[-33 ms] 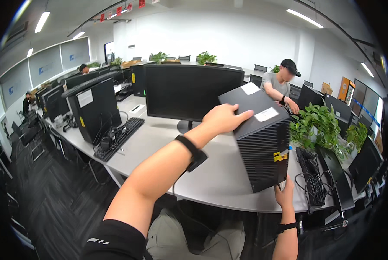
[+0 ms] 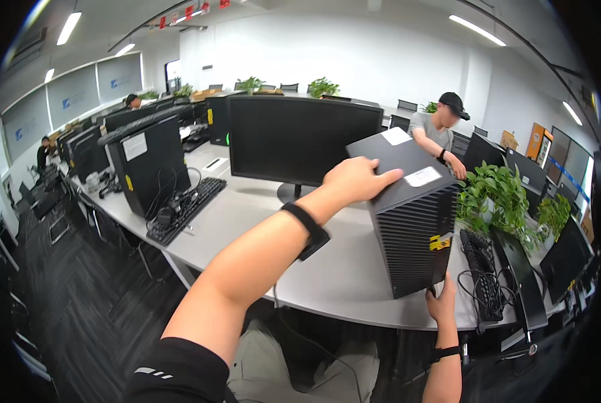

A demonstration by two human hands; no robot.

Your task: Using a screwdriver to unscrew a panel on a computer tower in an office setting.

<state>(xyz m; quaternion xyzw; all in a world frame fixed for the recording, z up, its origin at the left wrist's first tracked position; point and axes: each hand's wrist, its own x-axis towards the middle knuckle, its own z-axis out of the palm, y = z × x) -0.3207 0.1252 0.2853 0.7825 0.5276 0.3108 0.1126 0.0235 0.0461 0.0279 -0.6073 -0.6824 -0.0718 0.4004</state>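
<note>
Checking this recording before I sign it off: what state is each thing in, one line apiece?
Held computer tower: tilted.
Left hand: gripping its upper end.
Right hand: gripping its lower end.
Central monitor: upright, screen dark.
Left tower: upright, keyboard lying on top.
Right keyboard: lying on desk.
Ceiling light: lit.

We can read no words: left of the monitor [image 2: 304,138], a white label [image 2: 135,146] marks a computer tower [image 2: 158,171] and blue logos [image 2: 65,103] some grey blinds [image 2: 79,82]; right of it, two white labels [image 2: 423,176] top a dark case [image 2: 411,245].
</note>
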